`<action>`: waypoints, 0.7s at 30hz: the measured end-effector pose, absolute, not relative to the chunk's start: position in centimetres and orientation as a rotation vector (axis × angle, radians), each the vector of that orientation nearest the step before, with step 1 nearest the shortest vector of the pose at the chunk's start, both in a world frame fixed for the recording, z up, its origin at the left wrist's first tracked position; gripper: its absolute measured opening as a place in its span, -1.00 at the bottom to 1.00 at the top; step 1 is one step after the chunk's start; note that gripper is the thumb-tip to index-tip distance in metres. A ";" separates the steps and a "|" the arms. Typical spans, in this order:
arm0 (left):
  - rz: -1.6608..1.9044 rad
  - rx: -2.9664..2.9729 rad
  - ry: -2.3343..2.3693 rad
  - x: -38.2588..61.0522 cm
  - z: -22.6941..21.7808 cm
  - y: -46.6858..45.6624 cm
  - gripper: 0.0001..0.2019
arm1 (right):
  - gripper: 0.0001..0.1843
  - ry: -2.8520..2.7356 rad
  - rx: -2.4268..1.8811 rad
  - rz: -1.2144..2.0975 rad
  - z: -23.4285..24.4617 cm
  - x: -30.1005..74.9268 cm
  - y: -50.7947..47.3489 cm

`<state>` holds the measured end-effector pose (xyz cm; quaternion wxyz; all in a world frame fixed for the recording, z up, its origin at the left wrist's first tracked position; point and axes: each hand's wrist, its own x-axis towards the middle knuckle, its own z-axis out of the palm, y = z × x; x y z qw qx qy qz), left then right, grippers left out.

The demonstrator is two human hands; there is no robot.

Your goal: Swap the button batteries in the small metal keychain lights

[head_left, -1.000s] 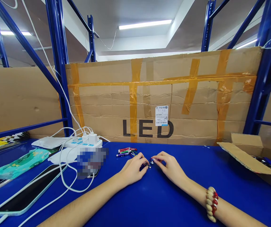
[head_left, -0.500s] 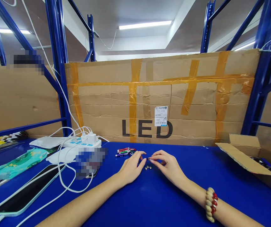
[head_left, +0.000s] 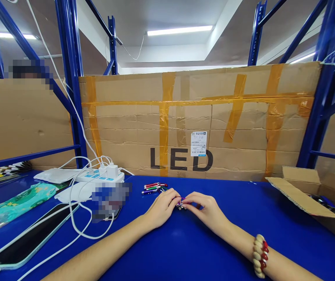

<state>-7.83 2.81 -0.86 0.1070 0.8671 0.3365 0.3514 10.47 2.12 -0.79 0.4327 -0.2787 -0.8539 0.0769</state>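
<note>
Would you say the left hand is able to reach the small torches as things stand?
Probably yes: the torches lie just beyond the left hand on the table, nothing between them, though it is busy with a small part.

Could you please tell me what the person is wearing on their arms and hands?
Nothing covers either forearm: no sleeves show. The left grip and right grip are ungloved hands, with no rings visible. The right wrist wears a bracelet of rounded cream and red beads.
</note>
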 end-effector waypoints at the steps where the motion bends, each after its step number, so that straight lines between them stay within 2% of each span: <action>1: 1.031 2.560 1.020 -7.8 -0.9 2.8 -0.75 | -0.78 -2.131 -0.702 0.175 -0.8 10.5 2.1; 5: 1.007 2.578 1.143 -7.7 -0.9 2.6 -0.80 | -0.77 -2.076 -0.768 0.116 -0.7 10.7 2.1; 10: 0.995 2.625 1.157 -7.6 -1.0 2.6 -0.74 | -0.81 -2.092 -0.834 0.082 -0.8 10.6 1.9; 14: 1.035 2.666 1.137 -7.7 -1.1 2.7 -0.72 | -0.64 -2.176 -0.827 -0.069 -0.8 10.6 1.8; 21: 1.023 2.629 1.044 -7.8 -1.3 2.9 -0.70 | -0.64 -2.366 -0.849 -0.243 -0.5 10.5 1.5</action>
